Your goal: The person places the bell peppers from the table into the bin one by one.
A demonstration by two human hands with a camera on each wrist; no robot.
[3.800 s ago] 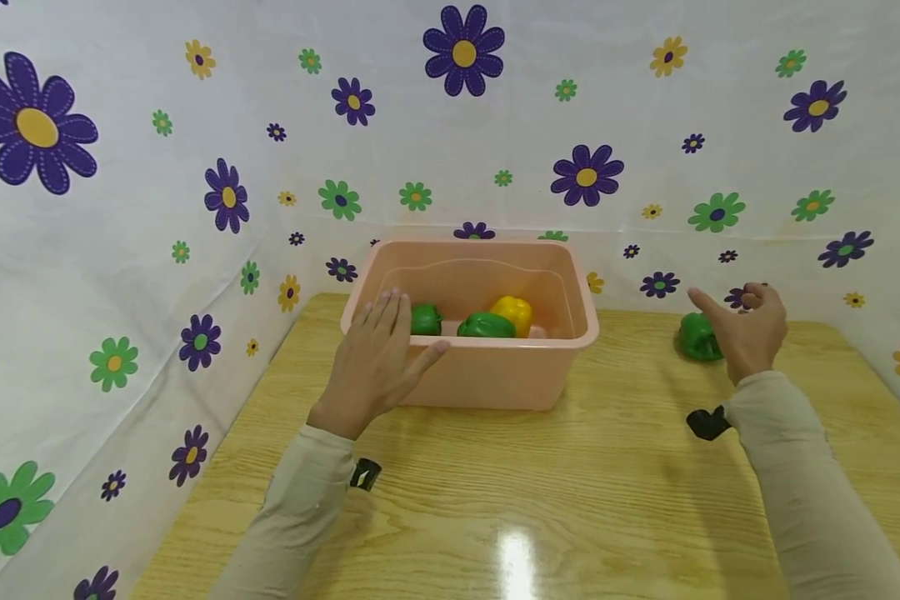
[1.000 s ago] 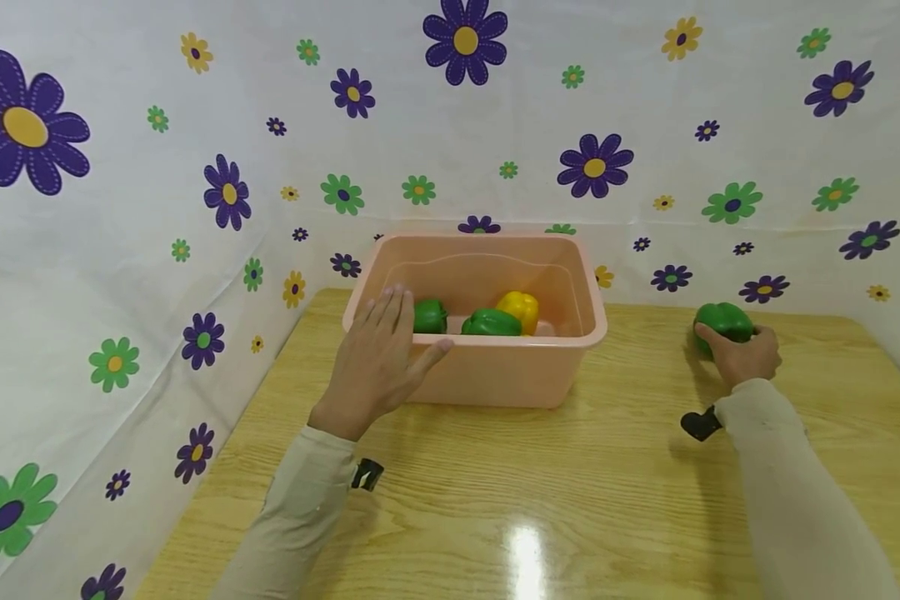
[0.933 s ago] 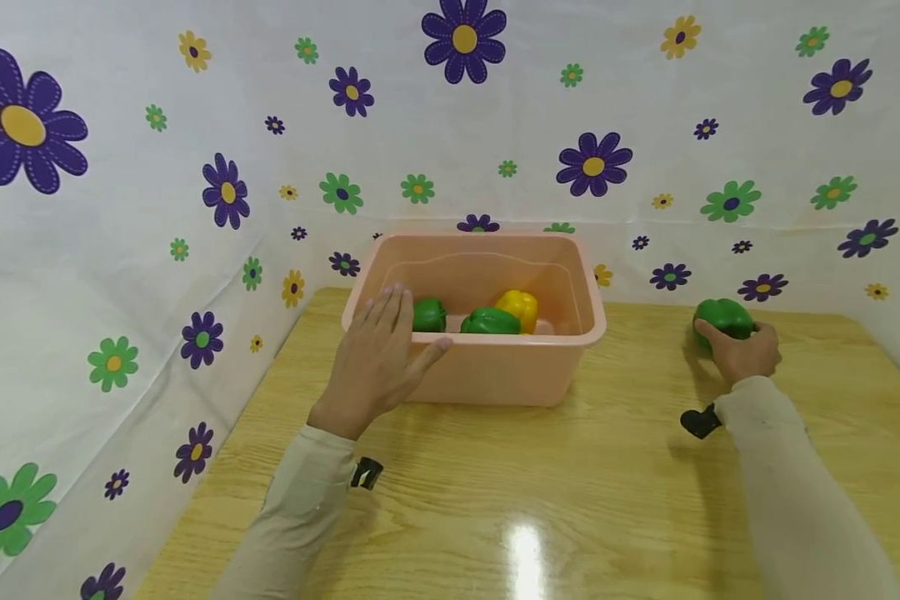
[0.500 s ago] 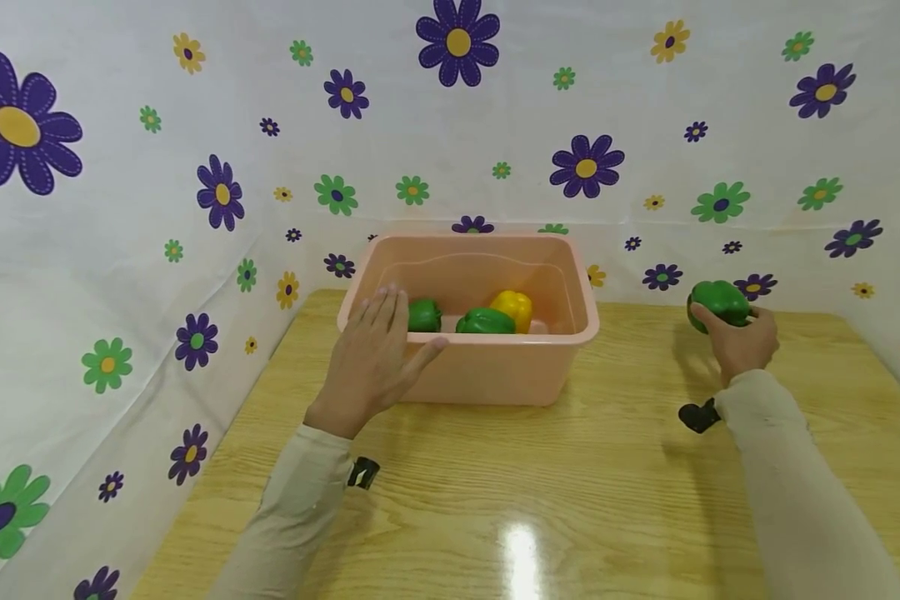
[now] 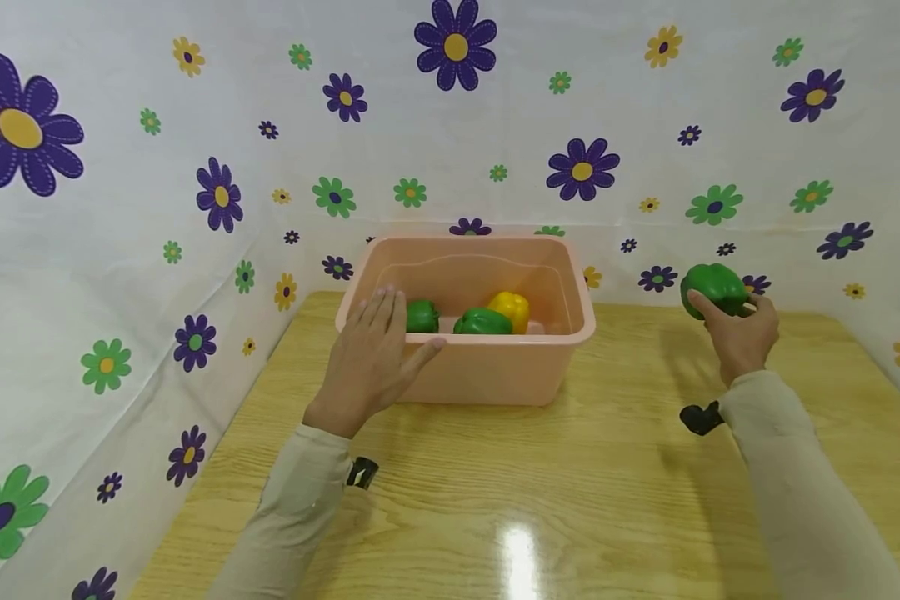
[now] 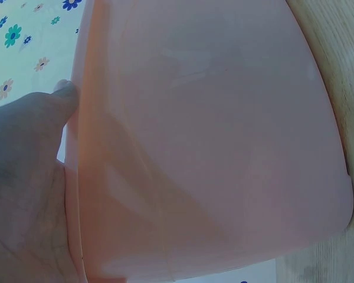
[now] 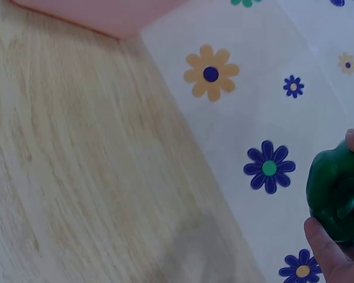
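My right hand grips a green bell pepper between thumb and fingers, held above the back right of the table. In the right wrist view the same pepper shows its stem end at the right edge. My left hand lies with straight fingers on the near left rim of a pink plastic bin; the left wrist view has the thumb against that rim. Inside the bin are a green bell pepper at left, partly covered by my fingers, another green pepper and a yellow bell pepper.
The bin stands at the back of a wooden table, close to a white flower-printed sheet that hangs behind and along the left. Bare wood lies between the bin and my right hand. A black strap piece shows at my right wrist.
My right hand came down on the green bell pepper, took hold of it and lifted it off the table, moving slightly left. My left hand has stayed on the bin's rim.
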